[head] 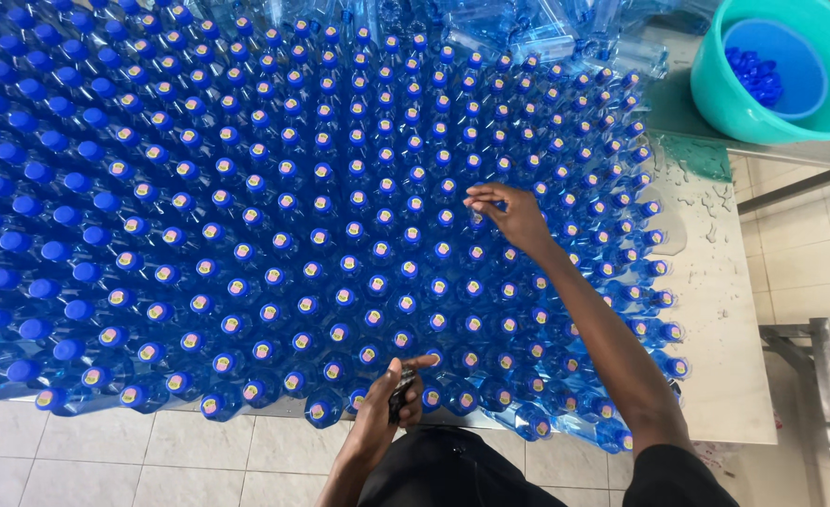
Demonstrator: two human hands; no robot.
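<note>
One head-worn camera looks steeply down, from close above, over the bottles [340,235] on the table [724,376].

I see clear blue plastic bottles with blue screw caps [274,202] packed upright across the table. Most caps carry a small round yellow-and-pink sticker [326,170]; those along the left edge are plain blue. More bottles of the same kind lie on their sides [527,33] at the far end.

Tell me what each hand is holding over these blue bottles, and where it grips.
The left hand grips a small dark object around its middle. The right hand pinches at a bottle cap; whether it holds anything cannot be told.
</note>
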